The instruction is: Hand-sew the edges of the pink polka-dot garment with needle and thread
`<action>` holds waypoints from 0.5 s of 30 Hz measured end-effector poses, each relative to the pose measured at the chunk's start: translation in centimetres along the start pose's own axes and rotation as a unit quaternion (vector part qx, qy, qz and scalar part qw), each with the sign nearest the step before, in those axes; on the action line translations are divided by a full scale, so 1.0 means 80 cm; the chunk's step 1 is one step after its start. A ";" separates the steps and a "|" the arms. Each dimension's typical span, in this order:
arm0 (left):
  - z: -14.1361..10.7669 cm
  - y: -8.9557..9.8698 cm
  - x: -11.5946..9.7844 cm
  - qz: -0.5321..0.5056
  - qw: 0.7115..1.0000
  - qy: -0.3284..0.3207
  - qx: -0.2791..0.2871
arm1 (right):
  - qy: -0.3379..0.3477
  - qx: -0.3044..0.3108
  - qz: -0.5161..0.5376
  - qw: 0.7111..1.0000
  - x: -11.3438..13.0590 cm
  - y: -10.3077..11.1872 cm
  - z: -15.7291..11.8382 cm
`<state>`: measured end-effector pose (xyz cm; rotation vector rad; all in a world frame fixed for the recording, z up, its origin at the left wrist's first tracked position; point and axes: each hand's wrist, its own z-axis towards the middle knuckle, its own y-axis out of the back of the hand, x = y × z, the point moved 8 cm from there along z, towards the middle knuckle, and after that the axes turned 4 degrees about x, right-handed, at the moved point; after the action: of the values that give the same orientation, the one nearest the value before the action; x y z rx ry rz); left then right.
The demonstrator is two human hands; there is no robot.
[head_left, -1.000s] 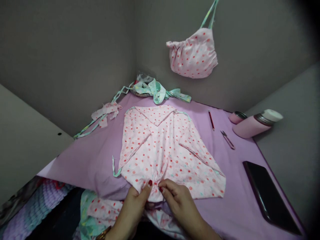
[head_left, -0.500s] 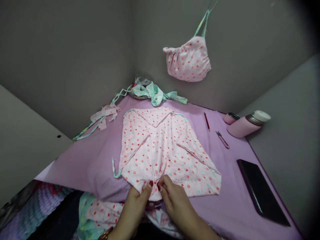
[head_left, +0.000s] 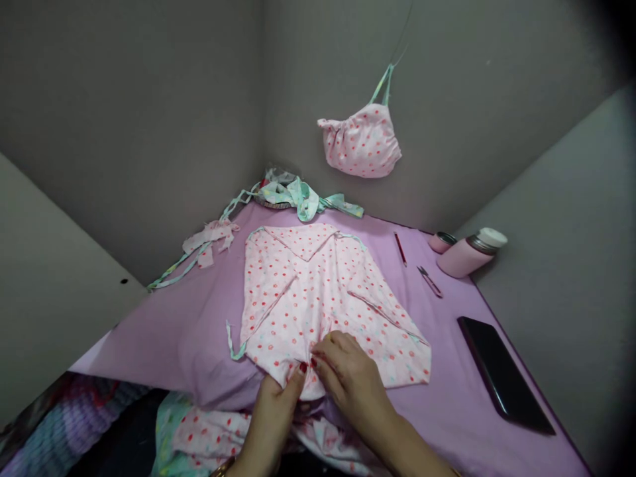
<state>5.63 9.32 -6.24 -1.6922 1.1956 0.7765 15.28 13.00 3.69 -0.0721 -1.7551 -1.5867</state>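
Pink polka-dot cotton (head_left: pixel 318 291) gathered at its lower edge, left hand (head_left: pixel 272 424) pinching the fold, right hand (head_left: pixel 352 384) shifted further onto the cloth, pressing down, fingers together.

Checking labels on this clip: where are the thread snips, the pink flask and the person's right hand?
Thread snips (head_left: pixel 430 281): head view, on the middle of the snips, where the blades meet the handle.
Pink flask (head_left: pixel 464 257): head view, on its body.
Right hand (head_left: pixel 352 377): head view, on the back of the hand.

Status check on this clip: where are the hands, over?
Left hand, right hand: both on gathered near edge of pink dotted fabric. Thread snips off right, apart.
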 end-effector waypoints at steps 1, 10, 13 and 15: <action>0.000 0.001 -0.006 0.016 1.000 -0.019 0.005 | 0.007 0.018 -0.001 1.000 0.003 -0.003 0.002; 0.000 0.003 -0.023 0.093 0.994 -0.054 0.009 | 0.011 0.152 -0.127 0.980 0.020 -0.026 0.020; 0.000 0.002 -0.024 0.104 0.993 -0.053 0.011 | 0.040 0.173 -0.171 0.969 0.029 -0.025 0.024; 0.001 0.001 -0.026 0.104 0.993 -0.053 0.015 | 0.064 0.172 -0.178 0.967 0.032 -0.026 0.024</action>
<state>4.84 10.17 -4.48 -1.4981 1.3159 0.9584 11.43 13.11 3.52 0.5302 -1.9914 -1.4597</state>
